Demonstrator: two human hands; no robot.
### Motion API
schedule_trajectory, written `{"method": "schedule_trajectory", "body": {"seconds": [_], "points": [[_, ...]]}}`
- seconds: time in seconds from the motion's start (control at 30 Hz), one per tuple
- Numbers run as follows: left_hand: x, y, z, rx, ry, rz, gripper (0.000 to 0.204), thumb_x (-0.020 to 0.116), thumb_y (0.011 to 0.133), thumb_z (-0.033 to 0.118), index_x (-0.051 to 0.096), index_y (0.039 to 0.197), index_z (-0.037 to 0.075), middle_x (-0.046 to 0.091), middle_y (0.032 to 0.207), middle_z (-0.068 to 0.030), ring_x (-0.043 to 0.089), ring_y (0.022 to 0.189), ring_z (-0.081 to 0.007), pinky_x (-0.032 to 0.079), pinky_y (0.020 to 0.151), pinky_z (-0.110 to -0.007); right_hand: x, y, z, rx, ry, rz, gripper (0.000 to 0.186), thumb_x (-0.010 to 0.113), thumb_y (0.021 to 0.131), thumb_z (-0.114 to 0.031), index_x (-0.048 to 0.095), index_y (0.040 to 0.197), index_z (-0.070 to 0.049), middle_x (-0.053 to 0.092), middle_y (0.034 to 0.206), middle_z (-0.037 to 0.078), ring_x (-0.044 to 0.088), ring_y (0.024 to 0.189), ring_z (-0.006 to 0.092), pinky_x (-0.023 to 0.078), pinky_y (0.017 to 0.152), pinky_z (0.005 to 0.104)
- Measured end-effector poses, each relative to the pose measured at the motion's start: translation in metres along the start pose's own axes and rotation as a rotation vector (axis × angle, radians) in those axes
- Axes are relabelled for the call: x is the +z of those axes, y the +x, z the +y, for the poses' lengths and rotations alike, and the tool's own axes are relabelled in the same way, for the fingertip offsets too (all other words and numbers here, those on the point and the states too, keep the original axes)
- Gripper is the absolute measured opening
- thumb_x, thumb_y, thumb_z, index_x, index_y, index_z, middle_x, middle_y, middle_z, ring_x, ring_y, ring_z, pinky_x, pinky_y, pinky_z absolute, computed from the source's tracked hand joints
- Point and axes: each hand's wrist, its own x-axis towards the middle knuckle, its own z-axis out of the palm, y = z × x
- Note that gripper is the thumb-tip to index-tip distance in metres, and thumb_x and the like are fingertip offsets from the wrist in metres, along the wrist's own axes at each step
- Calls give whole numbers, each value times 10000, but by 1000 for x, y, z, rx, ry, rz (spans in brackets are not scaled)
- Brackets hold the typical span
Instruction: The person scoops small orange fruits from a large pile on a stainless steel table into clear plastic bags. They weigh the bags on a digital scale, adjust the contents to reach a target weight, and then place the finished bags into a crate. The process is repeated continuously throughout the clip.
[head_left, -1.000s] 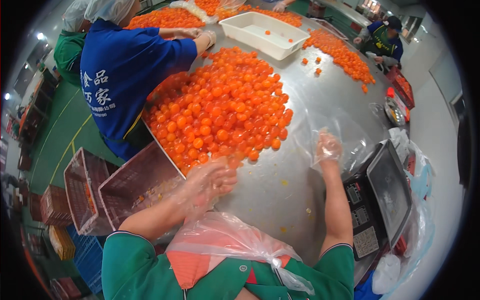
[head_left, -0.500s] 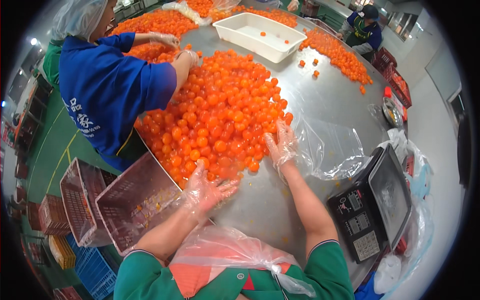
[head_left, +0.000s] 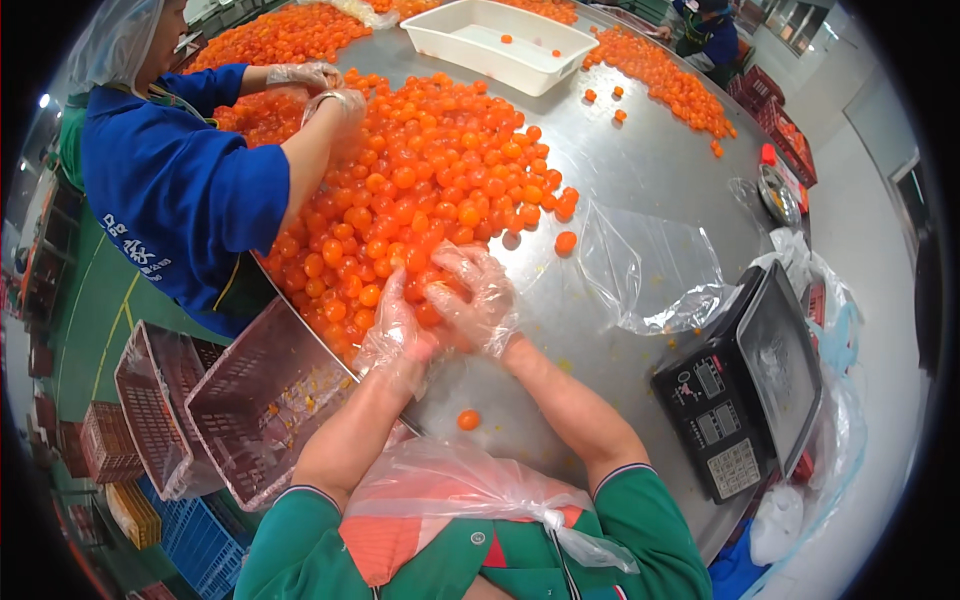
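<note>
A large heap of glossy orange egg yolks (head_left: 440, 190) lies on the metal table (head_left: 560, 390). Both my hands wear clear plastic gloves and meet at the heap's near edge. My left hand (head_left: 397, 325) is upright against the yolks, its fingers stretched out. From the other side my right hand (head_left: 480, 297) curls its fingers round a few yolks, one of them showing between my hands; its fingertips partly hide what it holds. A single yolk (head_left: 468, 420) rests near my right forearm, and another stray yolk (head_left: 565, 243) sits right of the heap.
A co-worker in blue (head_left: 180, 190) reaches into the heap's left side. Dark red crates (head_left: 240, 400) stand at the left table edge. At right are a black scale (head_left: 715, 400) and a clear plastic bag (head_left: 650, 270). A white tray (head_left: 480, 60) lies beyond the heap.
My right hand has swept leftward from the heap's right side toward my left hand, which has moved up slightly. The heap's right edge has drawn in, and stray yolks now lie apart.
</note>
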Motion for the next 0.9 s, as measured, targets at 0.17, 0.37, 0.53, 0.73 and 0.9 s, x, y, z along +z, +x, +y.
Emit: {"method": "schedule_trajectory", "body": {"seconds": [0.17,0.37,0.53,0.73,0.9], "points": [[-6,5,-16,84,-65,-60,467,461,923,422,541,1259,108,537,1281,-148,535,1151,-324,435,1014,-503,-9,-5,-24,17,-20,88,425,733,710,-228,676,1106,-86,576,1167,158,542,1076,342,449,927,445],[-31,-2,-27,239,-12,-124,416,528,924,350,541,1216,55,594,1163,-128,580,1077,-296,485,966,-455,-11,-14,-37,-94,-166,80,476,741,699,-310,682,1141,-142,567,1166,127,540,1040,331,454,887,452],[-17,-10,-26,175,-46,-133,418,524,923,361,542,1212,60,595,1161,-128,580,1076,-301,488,951,-455,-13,-11,-39,-147,-160,61,501,734,730,-335,655,1185,-140,543,1211,134,532,1066,344,448,901,464],[-11,-13,-24,154,-53,-154,421,520,922,375,545,1207,67,596,1157,-127,581,1073,-307,492,934,-454,-34,-2,-50,-173,-2,6,556,708,773,-314,583,1260,-78,502,1328,168,489,1191,379,415,983,465],[-9,-15,-21,144,-58,-159,423,516,921,386,547,1203,72,596,1155,-127,582,1071,-312,496,919,-454,-76,16,-45,-232,87,103,570,666,815,-185,495,1336,-31,459,1413,167,463,1261,337,376,1049,443]]}}
